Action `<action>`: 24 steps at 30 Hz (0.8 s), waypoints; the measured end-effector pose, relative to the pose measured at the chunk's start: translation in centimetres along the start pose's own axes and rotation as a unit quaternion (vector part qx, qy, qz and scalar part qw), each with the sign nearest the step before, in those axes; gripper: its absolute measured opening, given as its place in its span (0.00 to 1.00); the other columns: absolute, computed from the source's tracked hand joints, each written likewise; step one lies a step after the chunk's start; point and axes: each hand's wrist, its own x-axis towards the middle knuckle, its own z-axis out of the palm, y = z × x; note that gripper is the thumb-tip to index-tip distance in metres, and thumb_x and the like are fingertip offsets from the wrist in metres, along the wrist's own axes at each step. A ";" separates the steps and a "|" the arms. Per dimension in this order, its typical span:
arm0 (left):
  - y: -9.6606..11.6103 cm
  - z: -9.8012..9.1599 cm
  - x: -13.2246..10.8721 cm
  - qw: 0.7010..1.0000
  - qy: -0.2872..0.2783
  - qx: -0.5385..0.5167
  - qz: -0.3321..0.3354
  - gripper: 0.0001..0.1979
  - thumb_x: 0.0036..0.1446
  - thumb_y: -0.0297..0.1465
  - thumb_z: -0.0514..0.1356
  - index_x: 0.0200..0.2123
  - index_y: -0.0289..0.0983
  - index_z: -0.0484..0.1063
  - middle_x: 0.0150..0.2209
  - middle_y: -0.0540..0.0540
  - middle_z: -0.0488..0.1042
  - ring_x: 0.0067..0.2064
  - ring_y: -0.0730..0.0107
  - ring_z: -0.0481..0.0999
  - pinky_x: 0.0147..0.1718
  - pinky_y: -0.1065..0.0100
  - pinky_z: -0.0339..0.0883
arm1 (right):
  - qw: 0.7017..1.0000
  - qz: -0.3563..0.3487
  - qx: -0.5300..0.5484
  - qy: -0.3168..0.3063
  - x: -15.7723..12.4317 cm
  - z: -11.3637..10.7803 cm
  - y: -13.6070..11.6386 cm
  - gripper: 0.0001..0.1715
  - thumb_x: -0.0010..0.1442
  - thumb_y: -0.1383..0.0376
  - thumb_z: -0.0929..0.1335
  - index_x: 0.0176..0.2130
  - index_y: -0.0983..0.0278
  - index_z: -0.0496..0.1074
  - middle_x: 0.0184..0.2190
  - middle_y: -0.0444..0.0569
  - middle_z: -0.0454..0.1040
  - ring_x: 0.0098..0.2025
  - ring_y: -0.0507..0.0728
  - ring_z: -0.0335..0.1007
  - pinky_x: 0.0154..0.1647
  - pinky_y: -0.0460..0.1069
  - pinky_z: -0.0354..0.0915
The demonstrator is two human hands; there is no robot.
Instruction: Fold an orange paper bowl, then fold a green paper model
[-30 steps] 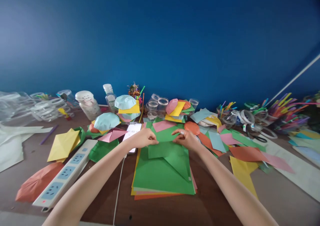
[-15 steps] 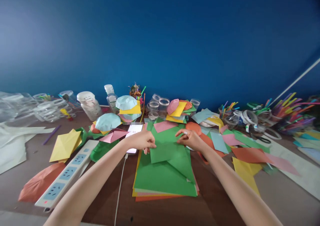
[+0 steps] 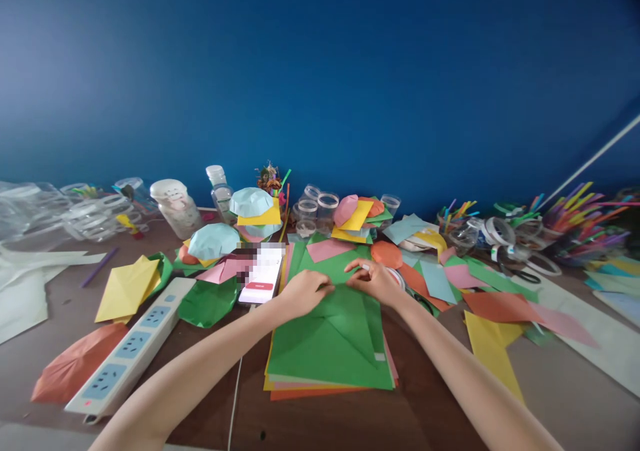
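Note:
A folded green paper sheet (image 3: 345, 321) lies on a stack of coloured sheets (image 3: 320, 388) in front of me. My left hand (image 3: 303, 291) is closed and pinches the far edge of the green fold. My right hand (image 3: 373, 279) pinches the same edge just to the right, fingers curled. The two hands nearly touch. A phone (image 3: 263, 274) lies just left of my left hand.
A white power strip (image 3: 133, 344) lies at the left. Folded paper shapes, yellow (image 3: 125, 291), orange (image 3: 70, 368) and light blue (image 3: 215, 241), litter the table. Clear plastic cups (image 3: 317, 208) and jars stand at the back. Loose sheets, tape rolls (image 3: 493, 232) and coloured sticks (image 3: 575, 221) fill the right.
My left hand has moved right, toward my right hand, and the green flap it held now lies folded flat. The phone beside it shows more fully.

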 end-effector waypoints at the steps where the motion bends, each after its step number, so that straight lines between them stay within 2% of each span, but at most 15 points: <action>1: -0.2 0.5 0.1 1.000 0.006 0.011 -0.010 0.14 0.59 0.35 0.52 0.29 0.36 0.74 0.27 0.47 0.76 0.29 0.70 0.71 0.26 0.71 0.53 | 1.000 -0.015 -0.005 0.011 0.0 0.3 0.1 0.16 0.52 0.57 0.69 0.39 0.63 0.68 0.25 0.45 0.75 0.28 0.53 0.71 0.29 0.46 0.64; 5: -0.8 1.4 0.2 1.000 0.012 0.017 -0.022 0.15 0.56 0.35 0.54 0.24 0.34 0.75 0.21 0.48 0.73 0.23 0.73 0.67 0.23 0.71 0.48 | 0.997 -0.063 -0.030 0.016 0.1 1.5 0.1 0.19 0.51 0.60 0.70 0.43 0.62 0.67 0.35 0.48 0.77 0.37 0.56 0.73 0.38 0.49 0.65; 8: -0.8 1.4 0.0 1.000 0.005 -0.008 -0.028 0.15 0.56 0.35 0.54 0.25 0.34 0.76 0.21 0.48 0.73 0.23 0.73 0.67 0.22 0.72 0.48 | 0.997 -0.067 -0.040 -0.005 0.1 2.0 -0.3 0.15 0.52 0.63 0.70 0.41 0.62 0.68 0.32 0.47 0.77 0.35 0.56 0.74 0.36 0.49 0.65; 12: -0.5 1.2 -0.1 0.998 0.009 -0.062 -0.019 0.13 0.56 0.36 0.53 0.33 0.37 0.77 0.29 0.48 0.77 0.29 0.69 0.72 0.26 0.73 0.55 | 0.997 -0.060 -0.039 0.007 -0.1 2.2 -0.7 0.13 0.51 0.63 0.71 0.37 0.62 0.67 0.29 0.46 0.76 0.32 0.55 0.74 0.32 0.47 0.65; 18: -0.3 1.0 -0.1 0.999 0.025 0.000 -0.044 0.14 0.55 0.36 0.55 0.27 0.36 0.77 0.23 0.47 0.75 0.25 0.70 0.70 0.24 0.72 0.53 | 0.998 -0.047 -0.034 0.004 -0.1 2.2 -0.8 0.15 0.52 0.65 0.69 0.41 0.62 0.65 0.29 0.45 0.76 0.30 0.54 0.73 0.28 0.45 0.63; 24: -0.3 1.1 -0.3 0.998 0.029 -0.043 -0.041 0.16 0.57 0.38 0.52 0.32 0.37 0.77 0.28 0.47 0.77 0.29 0.69 0.73 0.27 0.73 0.56 | 0.999 -0.039 -0.035 0.002 -0.4 1.9 -0.7 0.14 0.51 0.64 0.69 0.39 0.62 0.66 0.28 0.45 0.76 0.30 0.54 0.73 0.28 0.45 0.63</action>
